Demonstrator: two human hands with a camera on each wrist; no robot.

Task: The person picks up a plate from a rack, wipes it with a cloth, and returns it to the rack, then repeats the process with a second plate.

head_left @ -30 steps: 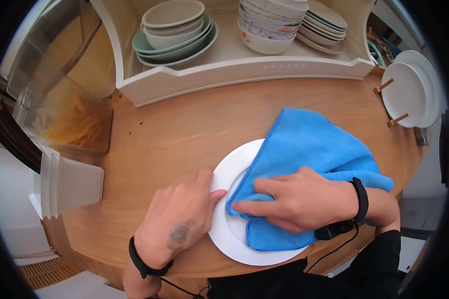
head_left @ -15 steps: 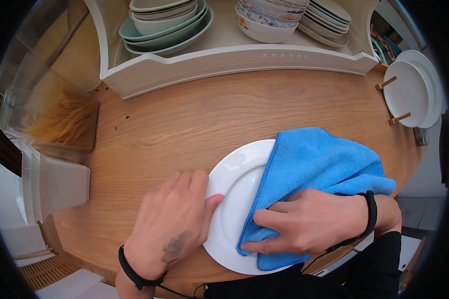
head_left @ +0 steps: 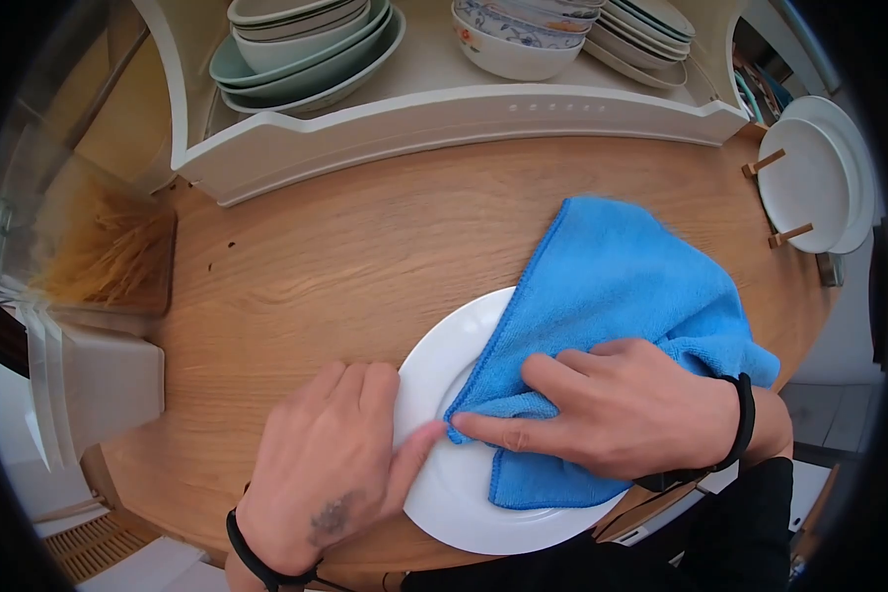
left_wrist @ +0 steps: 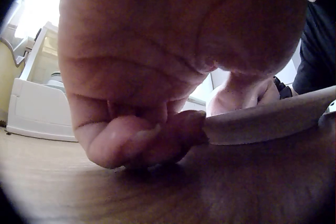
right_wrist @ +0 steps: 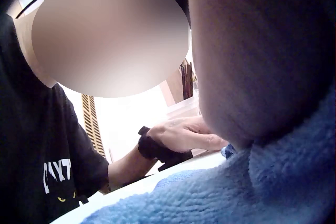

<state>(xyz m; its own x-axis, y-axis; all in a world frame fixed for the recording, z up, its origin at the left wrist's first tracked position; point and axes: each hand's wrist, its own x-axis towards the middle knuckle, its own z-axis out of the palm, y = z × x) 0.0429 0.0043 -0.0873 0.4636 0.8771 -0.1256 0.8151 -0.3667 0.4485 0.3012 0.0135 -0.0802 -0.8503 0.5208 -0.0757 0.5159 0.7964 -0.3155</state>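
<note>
A round white plate [head_left: 436, 363] lies on the wooden table, its right side covered by a blue cloth [head_left: 627, 271]. My left hand [head_left: 328, 462] grips the plate's left rim, thumb over the top. In the left wrist view its curled fingers [left_wrist: 126, 142] meet the plate's edge [left_wrist: 262, 124] from the side, close to the tabletop. With bent fingers, my right hand [head_left: 622, 409] holds a bunched part of the cloth against the plate's inner area. That hand's fingertips are partly hidden in the folds. Thick blue pile [right_wrist: 210, 198] fills the lower right wrist view.
A white cabinet [head_left: 464, 118] at the back holds stacked bowls [head_left: 518, 54] and plates [head_left: 631, 64]. Two white plates [head_left: 809, 183] stand in a wooden rack at the right. At the left are a clear container [head_left: 109, 247] of dry noodles and nested white bins [head_left: 118, 380].
My right hand drew the cloth toward me across the plate, then pushed it back away and leftward, near my left thumb. The left hand keeps its hold on the rim.
</note>
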